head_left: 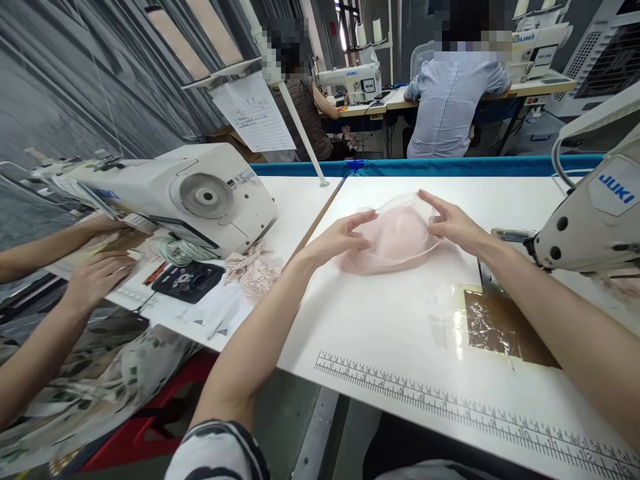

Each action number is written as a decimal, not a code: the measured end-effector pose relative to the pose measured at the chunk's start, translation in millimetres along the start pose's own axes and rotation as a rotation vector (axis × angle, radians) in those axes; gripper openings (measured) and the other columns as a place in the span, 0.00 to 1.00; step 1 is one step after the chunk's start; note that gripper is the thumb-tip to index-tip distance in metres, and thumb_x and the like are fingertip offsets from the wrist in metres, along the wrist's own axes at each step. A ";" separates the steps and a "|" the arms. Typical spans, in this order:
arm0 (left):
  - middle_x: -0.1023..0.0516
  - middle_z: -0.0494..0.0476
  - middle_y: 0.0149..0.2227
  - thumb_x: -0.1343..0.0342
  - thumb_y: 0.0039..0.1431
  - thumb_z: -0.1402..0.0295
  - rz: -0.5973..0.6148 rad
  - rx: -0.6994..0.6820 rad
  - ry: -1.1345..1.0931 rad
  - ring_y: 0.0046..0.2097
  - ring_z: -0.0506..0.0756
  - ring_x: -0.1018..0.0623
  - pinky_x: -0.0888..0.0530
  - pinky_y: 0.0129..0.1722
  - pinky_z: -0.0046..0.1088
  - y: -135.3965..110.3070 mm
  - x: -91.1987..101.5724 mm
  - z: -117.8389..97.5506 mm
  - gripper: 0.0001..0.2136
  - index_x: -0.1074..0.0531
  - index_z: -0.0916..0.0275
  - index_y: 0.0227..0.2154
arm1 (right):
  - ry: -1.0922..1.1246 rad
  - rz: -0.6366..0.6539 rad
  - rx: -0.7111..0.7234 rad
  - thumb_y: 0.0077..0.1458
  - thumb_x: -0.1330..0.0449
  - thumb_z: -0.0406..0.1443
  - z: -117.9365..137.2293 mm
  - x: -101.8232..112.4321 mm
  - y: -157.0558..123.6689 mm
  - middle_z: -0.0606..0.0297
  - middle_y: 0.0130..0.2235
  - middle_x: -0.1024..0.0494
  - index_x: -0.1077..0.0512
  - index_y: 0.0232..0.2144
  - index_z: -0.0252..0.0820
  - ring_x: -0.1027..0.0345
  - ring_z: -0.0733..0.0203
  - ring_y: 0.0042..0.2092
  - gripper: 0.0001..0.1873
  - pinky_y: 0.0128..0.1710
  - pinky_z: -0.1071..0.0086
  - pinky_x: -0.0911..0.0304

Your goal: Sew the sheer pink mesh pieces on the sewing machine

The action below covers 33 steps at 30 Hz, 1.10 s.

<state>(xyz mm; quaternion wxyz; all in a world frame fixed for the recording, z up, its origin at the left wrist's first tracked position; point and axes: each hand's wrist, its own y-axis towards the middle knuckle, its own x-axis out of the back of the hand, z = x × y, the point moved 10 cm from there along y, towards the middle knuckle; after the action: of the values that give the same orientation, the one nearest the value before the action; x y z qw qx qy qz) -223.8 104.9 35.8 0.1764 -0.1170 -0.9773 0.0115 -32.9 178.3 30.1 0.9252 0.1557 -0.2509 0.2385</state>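
Note:
A pale pink bra cup (403, 233) with sheer fabric round its edge lies on the white sewing table (380, 313) in front of me. My left hand (345, 237) grips its left side, the index finger along the upper edge and the thumb lower down. At the right side, my right hand (453, 227) holds the sheer edge, its index finger stretched to the top corner and the other fingers bent in. Sheer fabric spans between the two hands. Parts of both hands' grip are hidden by the fingers.
To the right stands a sewing machine (600, 200), beside a brown taped patch (493, 327). A printed ruler (425, 397) runs along the front edge. On the left, a co-worker's hands (103, 273) work at another machine (200, 190) near pink lace (255, 270). Two people sit beyond.

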 end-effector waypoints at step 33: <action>0.28 0.64 0.59 0.40 0.50 0.67 -0.214 0.112 0.608 0.44 0.61 0.22 0.28 0.52 0.41 -3.3 18.2 8.9 0.28 0.28 0.63 0.57 | -0.645 0.007 0.424 0.60 0.51 0.30 30.8 -6.9 -111.9 0.58 0.52 0.21 0.24 0.50 0.47 0.29 0.47 0.53 0.22 0.53 0.44 0.34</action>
<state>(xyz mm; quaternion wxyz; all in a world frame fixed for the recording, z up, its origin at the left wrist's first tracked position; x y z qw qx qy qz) -244.3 106.1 33.9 0.4665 -0.0018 -0.8844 0.0111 8.0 69.5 32.9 0.7452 0.4099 -0.4746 0.2268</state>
